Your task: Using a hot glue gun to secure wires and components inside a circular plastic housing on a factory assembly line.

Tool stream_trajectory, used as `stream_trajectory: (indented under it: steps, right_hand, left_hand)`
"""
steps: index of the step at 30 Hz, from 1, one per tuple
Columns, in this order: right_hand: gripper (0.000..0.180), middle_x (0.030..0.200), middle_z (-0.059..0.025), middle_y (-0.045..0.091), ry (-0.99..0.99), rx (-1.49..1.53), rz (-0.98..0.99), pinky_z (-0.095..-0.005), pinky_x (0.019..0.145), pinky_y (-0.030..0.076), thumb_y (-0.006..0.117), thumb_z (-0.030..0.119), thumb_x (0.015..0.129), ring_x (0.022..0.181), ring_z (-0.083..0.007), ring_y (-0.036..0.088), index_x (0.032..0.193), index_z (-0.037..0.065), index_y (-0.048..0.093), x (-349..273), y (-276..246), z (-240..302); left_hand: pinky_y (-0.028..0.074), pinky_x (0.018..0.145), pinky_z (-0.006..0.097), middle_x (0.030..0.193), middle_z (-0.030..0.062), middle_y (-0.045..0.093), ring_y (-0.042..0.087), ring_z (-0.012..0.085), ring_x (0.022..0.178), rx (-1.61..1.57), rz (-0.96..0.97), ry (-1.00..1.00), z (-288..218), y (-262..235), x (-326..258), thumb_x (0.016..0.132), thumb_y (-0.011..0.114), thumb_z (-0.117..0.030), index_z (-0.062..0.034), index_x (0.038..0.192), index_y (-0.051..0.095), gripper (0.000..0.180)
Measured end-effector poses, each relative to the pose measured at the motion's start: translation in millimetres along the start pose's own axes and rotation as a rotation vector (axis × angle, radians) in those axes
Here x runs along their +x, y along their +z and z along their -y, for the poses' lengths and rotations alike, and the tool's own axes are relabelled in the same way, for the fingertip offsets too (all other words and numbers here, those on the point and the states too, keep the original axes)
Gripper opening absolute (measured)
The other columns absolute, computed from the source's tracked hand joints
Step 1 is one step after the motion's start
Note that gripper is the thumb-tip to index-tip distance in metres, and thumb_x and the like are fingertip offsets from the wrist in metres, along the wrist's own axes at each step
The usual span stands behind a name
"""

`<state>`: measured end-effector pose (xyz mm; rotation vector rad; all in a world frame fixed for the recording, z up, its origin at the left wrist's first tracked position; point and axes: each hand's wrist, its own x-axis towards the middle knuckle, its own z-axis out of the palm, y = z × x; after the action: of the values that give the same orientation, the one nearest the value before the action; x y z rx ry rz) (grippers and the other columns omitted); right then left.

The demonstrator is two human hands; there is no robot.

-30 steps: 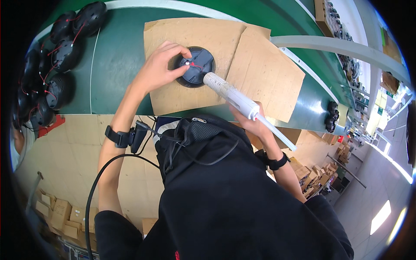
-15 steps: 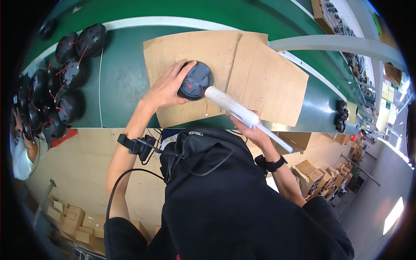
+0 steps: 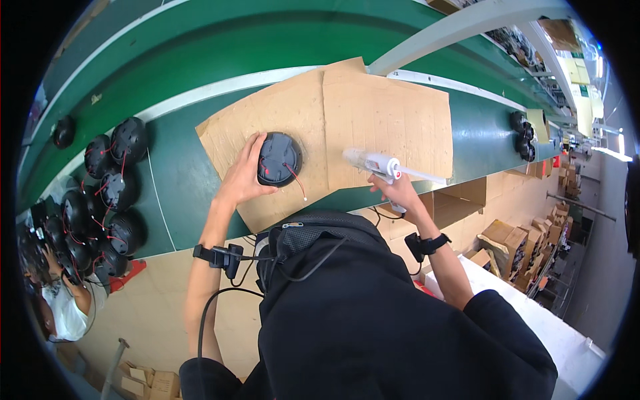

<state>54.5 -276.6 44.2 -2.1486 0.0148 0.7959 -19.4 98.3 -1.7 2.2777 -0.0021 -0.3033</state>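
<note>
A round black plastic housing [image 3: 279, 159] with a red dot and a thin red wire lies on the cardboard sheet [image 3: 387, 113]. From its left side, the fingers and thumb of my left hand [image 3: 245, 177] grip its edge. My right hand [image 3: 400, 195] is closed around the handle of a white caulking gun [image 3: 373, 162], whose rod sticks out to the right. The gun's front end is over the cardboard, to the right of the housing and apart from it. Motion blurs that end a little.
Several more black housings [image 3: 125, 230] with red wires crowd the green bench's left end. At far left a person [image 3: 67, 310] sits close to them. Other black parts [image 3: 523, 137] stand at the right end. A grey metal bar [image 3: 467, 23] arches over the bench; cardboard boxes [image 3: 513, 247] stand at right.
The caulking gun has moved right, away from the housing's edge, in my right hand. My left hand keeps hold of the housing. The whole view has shifted and turned.
</note>
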Motion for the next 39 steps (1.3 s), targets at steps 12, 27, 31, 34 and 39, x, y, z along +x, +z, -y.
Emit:
stream_trajectory:
  steps: [12, 27, 31, 34, 39]
  right_hand:
    - [0.031, 0.084, -0.0088, 0.07, 0.04, -0.017, 0.114, -0.0292, 0.052, 0.053, 0.066, 0.018, 0.087, 0.064, -0.0143, 0.068, 0.108, -0.003, 0.061, -19, 6, 13]
    - [0.02, 0.07, -0.0034, 0.063, -0.128, 0.278, -0.828, -0.0333, 0.06, 0.049, 0.068, 0.02, 0.088, 0.065, -0.0126, 0.06, 0.093, 0.001, 0.063, -5, -36, -120]
    - [0.024, 0.072, -0.0036, 0.067, -0.04, 0.415, -0.917, -0.0315, 0.061, 0.052, 0.07, 0.024, 0.089, 0.067, -0.0127, 0.063, 0.097, 0.002, 0.067, -23, -61, -175]
    - [0.029, 0.077, -0.0013, 0.067, 0.024, 0.483, -0.927, -0.0291, 0.061, 0.051, 0.072, 0.028, 0.089, 0.068, -0.0106, 0.062, 0.106, 0.005, 0.068, -39, -67, -235]
    - [0.035, 0.087, -0.0017, 0.068, 0.187, 0.621, -0.921, -0.0287, 0.064, 0.052, 0.073, 0.026, 0.09, 0.073, -0.0103, 0.061, 0.117, 0.006, 0.065, -83, -83, -290]
  left_hand:
    - [0.04, 0.113, 0.047, 0.155, 0.0192, 0.028, 0.037, 0.0405, 0.139, -0.012, -0.034, -0.01, 12, 4, -10, 0.049, 0.094, -0.023, -0.016, 0.154, 0.022, 0.127]
    - [0.04, 0.11, 0.044, 0.138, 0.0216, 0.044, 0.046, 0.0376, 0.129, -0.13, 0.057, 0.201, 0, -7, 68, 0.045, 0.094, -0.015, -0.0002, 0.145, 0.029, 0.12]
    - [0.041, 0.11, 0.046, 0.14, 0.0202, 0.041, 0.044, 0.0397, 0.13, 0.067, 0.311, 0.449, -75, 36, 171, 0.045, 0.095, -0.016, -0.0039, 0.144, 0.03, 0.119]
    - [0.042, 0.11, 0.046, 0.142, 0.0199, 0.038, 0.043, 0.04, 0.131, 0.132, 0.465, 0.524, -137, 95, 251, 0.047, 0.094, -0.018, -0.004, 0.145, 0.03, 0.119]
    - [0.042, 0.11, 0.046, 0.143, 0.0193, 0.036, 0.043, 0.039, 0.132, 0.159, 0.456, 0.638, -222, 217, 356, 0.049, 0.095, -0.021, -0.005, 0.146, 0.028, 0.12]
